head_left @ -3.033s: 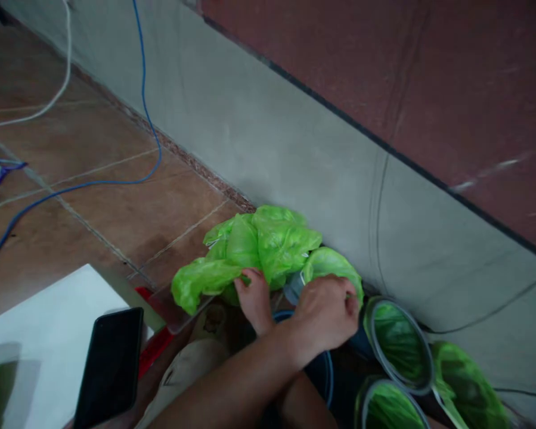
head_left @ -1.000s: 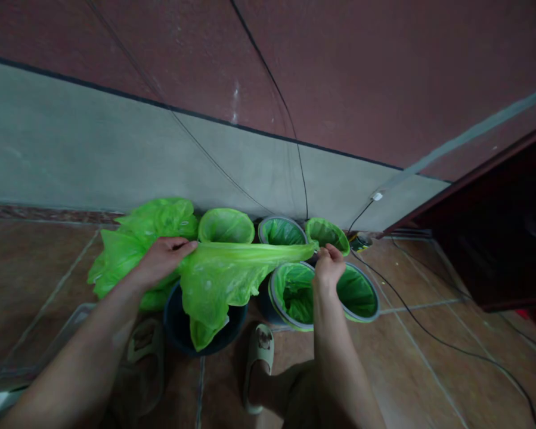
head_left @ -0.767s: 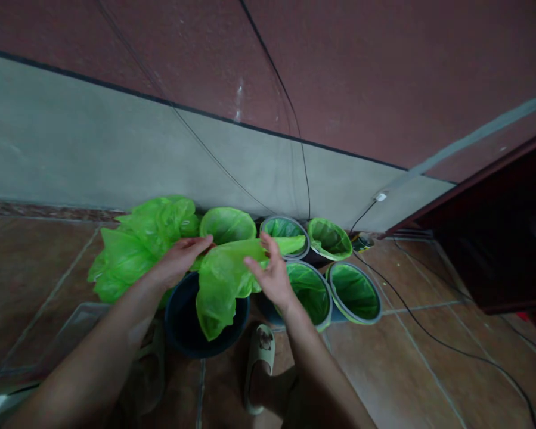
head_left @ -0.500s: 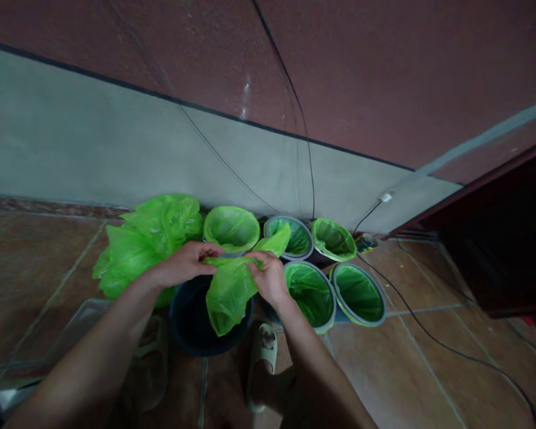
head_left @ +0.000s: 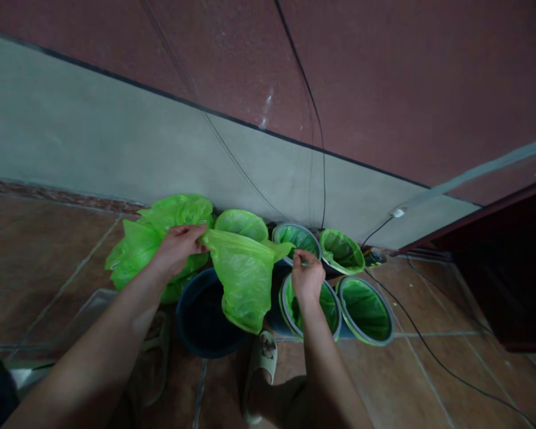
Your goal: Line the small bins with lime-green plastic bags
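A thin green plastic bin bag (head_left: 245, 280) is stretched between my hands and hangs down over an unlined dark blue bin (head_left: 205, 342). My left hand (head_left: 180, 247) is closed on its upper left corner. At the other end, the fingers of my right hand (head_left: 307, 277) pinch the narrow right tip of the bag. Below my right hand stands a bin lined in green with a grey rim (head_left: 334, 319). A heap of crumpled green bags (head_left: 136, 250) lies beyond my left forearm.
More bins with green liners stand along the wall, among them a back left bin (head_left: 241, 223), a back right bin (head_left: 341, 250) and a front right bin (head_left: 366, 307). A black cable (head_left: 428, 348) crosses the tiles. My slippered foot (head_left: 263, 357) is close to the unlined bin.
My right hand has moved right, away from the left, and the bag is now spread wider between them. The view has shifted slightly.
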`<state>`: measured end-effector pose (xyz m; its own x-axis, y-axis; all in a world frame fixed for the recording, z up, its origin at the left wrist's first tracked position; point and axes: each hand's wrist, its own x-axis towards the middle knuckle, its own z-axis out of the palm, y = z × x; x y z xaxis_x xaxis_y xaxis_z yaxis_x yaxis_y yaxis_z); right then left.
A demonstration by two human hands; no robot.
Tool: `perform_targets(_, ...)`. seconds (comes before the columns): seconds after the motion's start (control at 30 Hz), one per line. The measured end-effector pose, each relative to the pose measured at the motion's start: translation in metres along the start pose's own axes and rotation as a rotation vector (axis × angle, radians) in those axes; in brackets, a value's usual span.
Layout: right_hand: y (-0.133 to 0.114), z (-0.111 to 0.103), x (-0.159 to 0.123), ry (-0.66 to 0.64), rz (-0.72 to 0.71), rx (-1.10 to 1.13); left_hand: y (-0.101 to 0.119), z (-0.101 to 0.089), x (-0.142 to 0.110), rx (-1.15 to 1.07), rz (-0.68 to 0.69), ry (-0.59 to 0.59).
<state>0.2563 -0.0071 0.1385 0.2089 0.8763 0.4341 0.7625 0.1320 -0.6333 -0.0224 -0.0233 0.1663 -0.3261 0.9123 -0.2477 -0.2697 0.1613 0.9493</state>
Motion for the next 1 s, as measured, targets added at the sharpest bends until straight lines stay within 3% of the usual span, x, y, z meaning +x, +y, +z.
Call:
perform_targets(0.1, -0.024, 0.000, -0.021, 0.025, -0.109, 0.130, 0.000, 0.008, -0.001, -0.112, -0.075, 0.035)
perform_targets(0.23, -0.061, 0.007, -0.059, -0.222, -0.316, 0.197, -0.006, 0.023, -0.009, -0.133, -0.098, -0.118)
perform_targets(0.4, -0.064, 0.008, -0.056, -0.180, -0.210, 0.273, -0.015, 0.034, -0.018, 0.181, 0.073, -0.462)
perform_targets(0.57, -0.057, 0.007, -0.045, -0.454, -0.195, 0.422, -0.022, 0.041, -0.020, 0.399, 0.246, -0.569)
perform_targets(0.63, -0.056, 0.010, -0.046, -0.499, -0.148, 0.425, -0.024, 0.047, -0.023, 0.447, 0.291, -0.589)
perform_targets(0.83, -0.047, 0.027, -0.041, -0.319, 0.108, 0.626, -0.035, 0.059, -0.033, 0.470, 0.283, -0.608)
perform_targets(1.0, -0.039, 0.022, -0.023, -0.186, 0.313, 0.924, -0.045, 0.050, -0.027, 0.769, 0.318, -0.718)
